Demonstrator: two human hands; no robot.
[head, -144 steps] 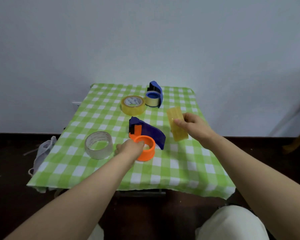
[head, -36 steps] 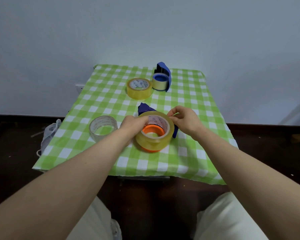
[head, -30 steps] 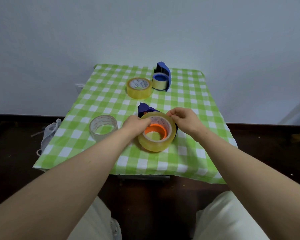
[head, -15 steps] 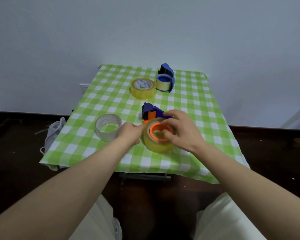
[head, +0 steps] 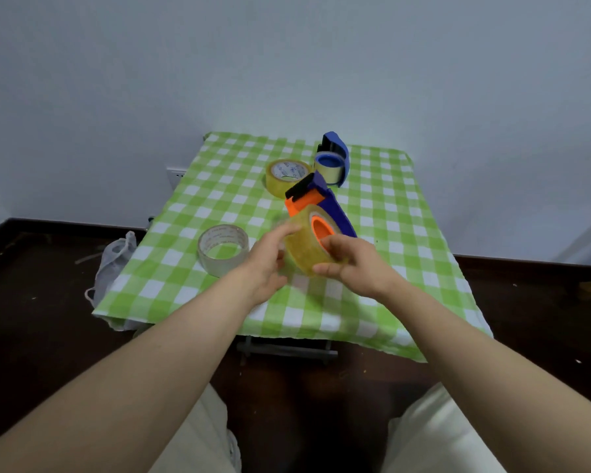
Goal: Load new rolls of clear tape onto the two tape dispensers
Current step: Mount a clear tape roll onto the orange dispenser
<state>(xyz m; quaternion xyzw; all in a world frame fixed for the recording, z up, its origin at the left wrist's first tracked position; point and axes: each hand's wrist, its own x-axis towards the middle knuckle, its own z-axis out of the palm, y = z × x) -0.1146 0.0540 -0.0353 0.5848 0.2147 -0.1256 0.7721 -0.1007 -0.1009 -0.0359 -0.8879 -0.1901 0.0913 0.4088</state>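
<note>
A blue tape dispenser with an orange hub point(head: 325, 208) is lifted and tilted above the table, a yellowish clear tape roll point(head: 304, 245) seated on its hub. My right hand point(head: 350, 264) grips the roll and dispenser from the near right side. My left hand point(head: 268, 256) touches the roll's left side, fingers curled and blurred. A second blue dispenser point(head: 335, 158), with a thin roll on its blue hub, stands at the far side. A spare yellowish roll point(head: 287, 177) lies beside it. A nearly empty clear roll point(head: 223, 244) lies to the left.
The small table wears a green-and-white checked cloth point(head: 406, 216) and stands against a pale wall. A white bag point(head: 113, 261) hangs or lies by the table's left edge on the dark floor. My knees in light trousers are below.
The roll went onto the orange hub while the dispenser lay on the table. Since half a second ago both hands have raised and tilted the loaded dispenser off the cloth.
</note>
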